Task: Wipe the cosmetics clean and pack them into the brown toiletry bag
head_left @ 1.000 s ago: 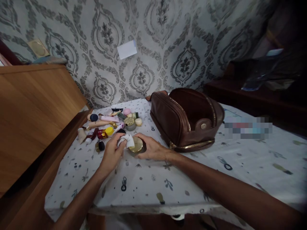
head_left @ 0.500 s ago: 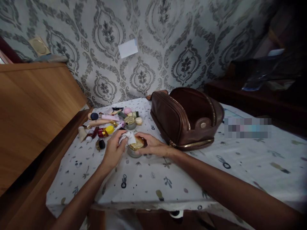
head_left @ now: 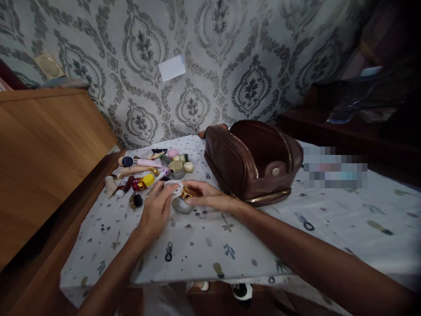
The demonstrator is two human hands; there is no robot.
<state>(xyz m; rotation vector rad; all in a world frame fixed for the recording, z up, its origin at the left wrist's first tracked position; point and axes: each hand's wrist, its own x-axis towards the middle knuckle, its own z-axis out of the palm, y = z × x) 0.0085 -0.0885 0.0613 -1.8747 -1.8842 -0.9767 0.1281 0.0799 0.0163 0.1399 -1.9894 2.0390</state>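
My left hand point(head_left: 156, 210) is closed on a crumpled white wipe point(head_left: 176, 189), which lies against a gold jar lid point(head_left: 187, 192). My right hand point(head_left: 210, 198) grips that lid from the right side, thumb in front and fingers behind. The lid looks tilted. Just under it, the frosted glass jar point(head_left: 182, 206) rests on the tablecloth; whether the lid still touches it is hard to see. Close behind the hands is another jar with a gold lid point(head_left: 176, 166). A small black-capped jar point(head_left: 135, 201) lies left of my left hand.
Several tubes and bottles, among them a yellow-capped bottle point(head_left: 148, 180) and a pink tube point(head_left: 148, 163), lie at the back left. An unzipped brown leather bag point(head_left: 226, 162) stands right of my hands. A wooden cabinet point(head_left: 59, 140) borders the left side of the patterned tablecloth point(head_left: 197, 259).
The gold lid, flat on the jar before, is now tilted in my right hand. The white wipe has shifted into a looped shape against it. The view has moved slightly.
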